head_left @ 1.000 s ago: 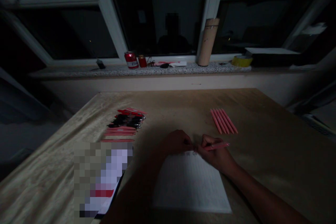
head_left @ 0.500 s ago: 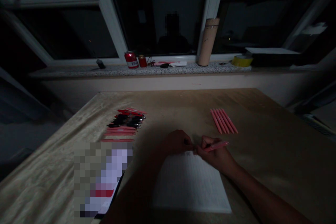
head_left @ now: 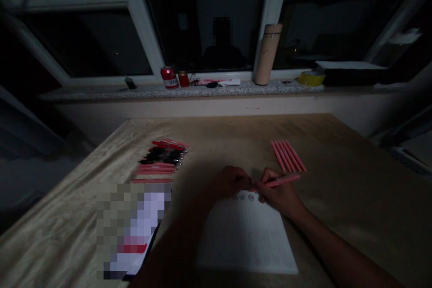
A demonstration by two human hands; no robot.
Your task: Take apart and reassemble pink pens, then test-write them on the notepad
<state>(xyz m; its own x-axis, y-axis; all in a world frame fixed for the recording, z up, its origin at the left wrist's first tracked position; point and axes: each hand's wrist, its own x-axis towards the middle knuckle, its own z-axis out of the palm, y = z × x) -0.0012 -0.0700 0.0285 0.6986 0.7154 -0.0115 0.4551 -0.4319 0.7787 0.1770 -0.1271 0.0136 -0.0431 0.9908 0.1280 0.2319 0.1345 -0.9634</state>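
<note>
My right hand [head_left: 281, 191] is closed around a pink pen [head_left: 283, 180], whose back end points up and to the right. Beneath both hands lies a sheet of white lined paper [head_left: 248, 238], with a few dark handwritten marks along its top. My left hand [head_left: 232, 179] rests at the paper's upper edge, fingers curled in and meeting the fingertips of my right hand. Shadow hides whatever those left fingers may pinch. The pen's tip is also hidden behind the fingers.
Several pink pens [head_left: 288, 155] lie side by side at right. Black, red and pink pens [head_left: 164, 155] are grouped at left, above a blurred phone [head_left: 148, 220]. A red can [head_left: 169, 77], a tall cylinder [head_left: 268, 54] and yellow tape [head_left: 311, 78] stand on the windowsill.
My right hand and the pen have shifted slightly right and up. Handwritten marks at the paper's top now show more plainly. My left hand has moved slightly, its fingers still by the right hand.
</note>
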